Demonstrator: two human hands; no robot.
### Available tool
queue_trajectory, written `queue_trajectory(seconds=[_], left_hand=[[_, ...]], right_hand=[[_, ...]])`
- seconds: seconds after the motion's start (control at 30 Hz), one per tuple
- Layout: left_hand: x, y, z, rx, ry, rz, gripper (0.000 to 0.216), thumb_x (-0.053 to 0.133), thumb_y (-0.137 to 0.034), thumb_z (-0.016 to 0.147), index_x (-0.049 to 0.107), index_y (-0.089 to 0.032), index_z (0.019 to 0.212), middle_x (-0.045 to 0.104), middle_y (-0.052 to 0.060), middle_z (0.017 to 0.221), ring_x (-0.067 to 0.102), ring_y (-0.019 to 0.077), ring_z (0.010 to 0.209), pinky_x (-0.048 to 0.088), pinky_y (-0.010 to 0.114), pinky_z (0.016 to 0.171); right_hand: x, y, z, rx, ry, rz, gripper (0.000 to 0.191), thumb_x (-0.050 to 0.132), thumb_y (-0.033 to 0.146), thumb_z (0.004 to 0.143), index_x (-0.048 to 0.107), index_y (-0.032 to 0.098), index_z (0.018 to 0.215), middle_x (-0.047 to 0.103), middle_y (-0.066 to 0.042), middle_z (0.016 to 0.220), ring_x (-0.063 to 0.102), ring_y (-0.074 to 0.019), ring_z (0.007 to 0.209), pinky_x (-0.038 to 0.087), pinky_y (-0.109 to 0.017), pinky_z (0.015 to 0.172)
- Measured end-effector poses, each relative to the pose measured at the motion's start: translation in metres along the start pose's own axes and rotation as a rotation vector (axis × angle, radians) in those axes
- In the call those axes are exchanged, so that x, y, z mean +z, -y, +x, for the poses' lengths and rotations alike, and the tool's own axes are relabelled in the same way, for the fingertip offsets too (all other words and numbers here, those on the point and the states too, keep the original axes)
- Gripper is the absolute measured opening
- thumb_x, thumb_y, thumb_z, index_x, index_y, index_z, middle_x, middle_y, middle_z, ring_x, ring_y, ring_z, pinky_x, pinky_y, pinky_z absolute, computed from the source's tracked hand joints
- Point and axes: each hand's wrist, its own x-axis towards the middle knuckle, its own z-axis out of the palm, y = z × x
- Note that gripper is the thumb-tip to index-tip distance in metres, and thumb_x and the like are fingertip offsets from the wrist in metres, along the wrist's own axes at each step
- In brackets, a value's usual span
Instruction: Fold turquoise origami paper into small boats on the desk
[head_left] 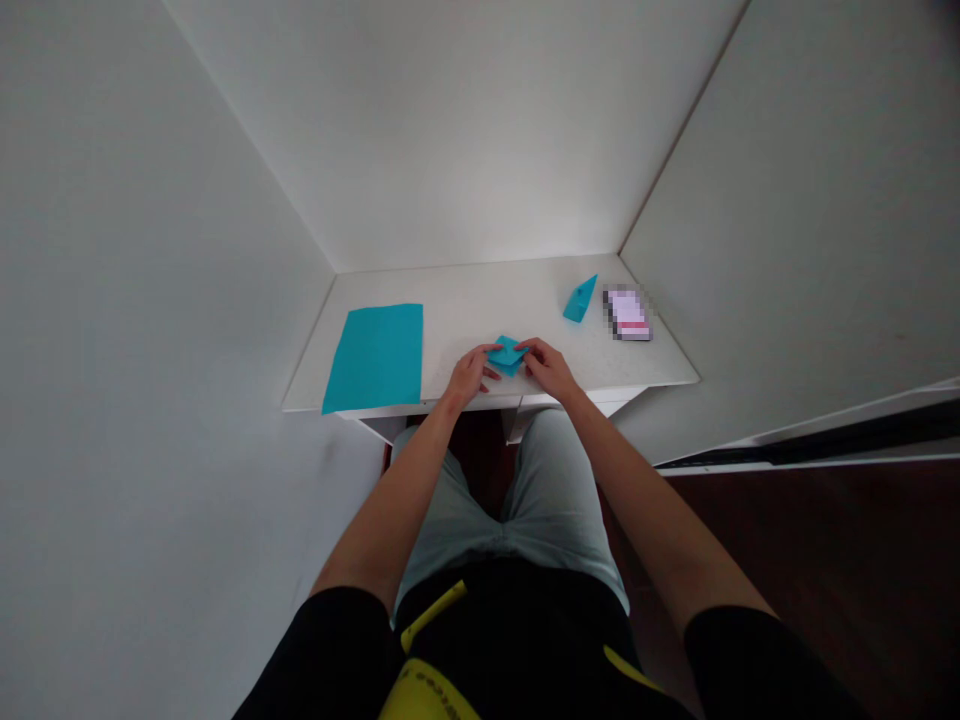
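Observation:
A small piece of folded blue paper (pixel 508 356) lies between my hands close to the desk's front edge. My left hand (pixel 472 371) pinches its left corner, thumb and fingers closed on the paper. On the opposite side my right hand (pixel 549 366) grips the right corner. Creased flaps show on the paper's upper face; its underside is hidden. Farther back on the right stands or lies another folded blue paper piece (pixel 580 299) with a pointed tip, touched by neither hand.
A large sheet of blue paper (pixel 379 355) covers the left of the white desk (pixel 480 290), overhanging the front edge a little. A phone with a blurred screen (pixel 628 313) lies at the right. Walls enclose the desk on the left, back and right.

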Motion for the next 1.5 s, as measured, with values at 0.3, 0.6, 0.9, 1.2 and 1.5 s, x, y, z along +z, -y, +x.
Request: queue_trajectory(seconds=[0.3,0.6,0.9,1.2,1.5], left_hand=[[0.000,0.010,0.003,0.026,-0.019,-0.031,0.059,0.089,-0.035,0.079,0.059,-0.025,0.129,0.073,0.000,0.097,0.063,0.0089,0.063,0.041,0.013,0.046],[-0.001,0.004,0.003,0.030,0.002,0.008,0.045,0.072,-0.059,0.093,0.079,-0.016,0.101,0.070,0.003,0.080,0.060,0.0131,0.063,0.045,0.019,0.044],[-0.002,0.002,0.003,-0.003,-0.038,0.010,0.048,0.072,-0.060,0.094,0.083,-0.014,0.105,0.073,0.004,0.085,0.060,0.0139,0.064,0.048,0.022,0.047],[-0.001,0.004,0.004,-0.023,-0.002,0.020,0.048,0.073,-0.057,0.093,0.083,-0.013,0.109,0.075,0.006,0.087,0.063,0.0144,0.067,0.050,0.021,0.051],[-0.001,0.003,0.005,0.040,-0.109,-0.078,0.043,0.075,-0.056,0.092,0.085,-0.016,0.104,0.078,0.007,0.098,0.064,0.0141,0.070,0.049,0.019,0.045]], right_hand=[[0.000,0.002,-0.003,0.025,0.063,0.105,0.039,0.080,0.055,0.081,0.072,0.024,0.102,0.067,0.003,0.071,0.055,-0.0139,0.056,0.044,-0.028,0.056],[0.003,-0.001,0.001,0.043,0.134,0.041,0.055,0.080,0.070,0.079,0.077,0.024,0.109,0.067,0.002,0.073,0.052,-0.0155,0.061,0.041,-0.029,0.056],[0.001,-0.001,0.008,0.052,0.049,0.039,0.052,0.071,0.076,0.080,0.070,0.024,0.084,0.070,-0.002,0.079,0.058,-0.0199,0.073,0.049,-0.034,0.070],[0.002,0.009,0.003,0.062,0.106,-0.043,0.057,0.072,0.079,0.080,0.070,0.023,0.081,0.054,0.003,0.061,0.042,-0.0143,0.058,0.033,-0.030,0.055],[0.003,0.005,0.007,0.059,-0.031,0.129,0.059,0.077,0.081,0.076,0.061,0.024,0.076,0.060,0.001,0.071,0.053,-0.0156,0.065,0.045,-0.030,0.061]])
